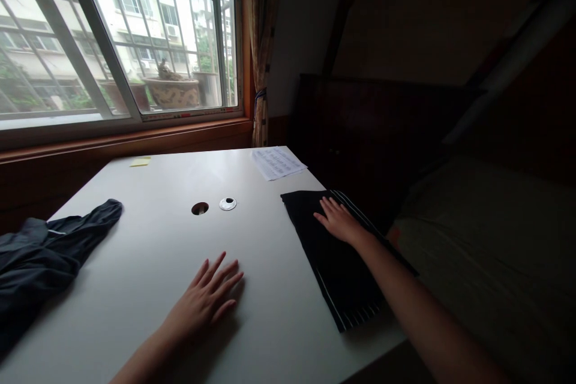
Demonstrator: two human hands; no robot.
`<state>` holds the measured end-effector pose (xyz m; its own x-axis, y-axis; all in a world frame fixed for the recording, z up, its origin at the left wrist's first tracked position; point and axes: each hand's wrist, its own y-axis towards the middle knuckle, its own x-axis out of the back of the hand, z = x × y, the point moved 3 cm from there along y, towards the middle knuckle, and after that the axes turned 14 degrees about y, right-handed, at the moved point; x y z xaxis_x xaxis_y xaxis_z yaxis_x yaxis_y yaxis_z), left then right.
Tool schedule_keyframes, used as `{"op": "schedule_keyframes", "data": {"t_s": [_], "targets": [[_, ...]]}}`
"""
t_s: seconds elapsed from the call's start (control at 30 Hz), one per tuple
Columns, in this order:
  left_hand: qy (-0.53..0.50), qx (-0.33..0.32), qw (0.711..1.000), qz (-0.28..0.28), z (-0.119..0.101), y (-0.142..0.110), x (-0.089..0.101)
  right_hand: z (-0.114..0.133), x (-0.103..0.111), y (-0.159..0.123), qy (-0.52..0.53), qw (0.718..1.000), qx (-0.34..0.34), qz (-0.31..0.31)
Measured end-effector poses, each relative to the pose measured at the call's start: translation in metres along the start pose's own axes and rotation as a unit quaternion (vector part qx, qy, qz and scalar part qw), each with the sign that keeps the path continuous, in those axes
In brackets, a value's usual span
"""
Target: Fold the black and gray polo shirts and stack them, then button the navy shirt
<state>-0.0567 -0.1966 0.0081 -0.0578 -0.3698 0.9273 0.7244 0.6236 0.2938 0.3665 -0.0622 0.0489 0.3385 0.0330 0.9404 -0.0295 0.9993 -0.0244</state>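
My right hand lies flat with its fingers spread on a folded black garment at the table's right edge. White stripes run along the garment's sides and lower end. My left hand is open, fingers apart, over the bare white tabletop left of the garment; I cannot tell whether it touches the surface. It holds nothing. A crumpled dark grey garment lies on the table's left side, partly out of view.
A round hole and its silver cover are mid-table. Printed sheets lie at the back right, a yellow sticky note at the back left. A barred window stands behind; a dim bed-like surface is at right.
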Motion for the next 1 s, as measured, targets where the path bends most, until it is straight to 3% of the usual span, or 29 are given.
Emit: {"op": "schedule_keyframes", "data": {"t_s": [0.1,0.3,0.47,0.73,0.87,1.0], "targets": [[0.006,-0.001,1.000,0.010,0.001,-0.001,-0.005,-0.026,0.002,-0.005,-0.025,0.998,-0.042,0.040],[0.002,-0.005,1.000,0.022,0.001,-0.002,-0.003,-0.026,0.021,-0.016,-0.036,0.997,-0.061,0.010],[-0.008,-0.006,1.000,0.028,0.001,-0.001,-0.002,-0.046,0.018,-0.042,-0.043,0.994,-0.079,0.054],[-0.033,-0.006,0.999,0.031,0.001,-0.001,-0.002,-0.095,-0.002,-0.092,-0.004,0.997,-0.030,-0.073],[-0.039,-0.005,0.999,0.033,0.002,-0.001,-0.003,-0.094,-0.016,-0.104,-0.016,0.997,-0.011,-0.080],[-0.036,-0.006,0.998,0.043,0.001,-0.001,-0.003,-0.085,-0.013,-0.107,-0.041,0.996,-0.017,-0.072]]}}
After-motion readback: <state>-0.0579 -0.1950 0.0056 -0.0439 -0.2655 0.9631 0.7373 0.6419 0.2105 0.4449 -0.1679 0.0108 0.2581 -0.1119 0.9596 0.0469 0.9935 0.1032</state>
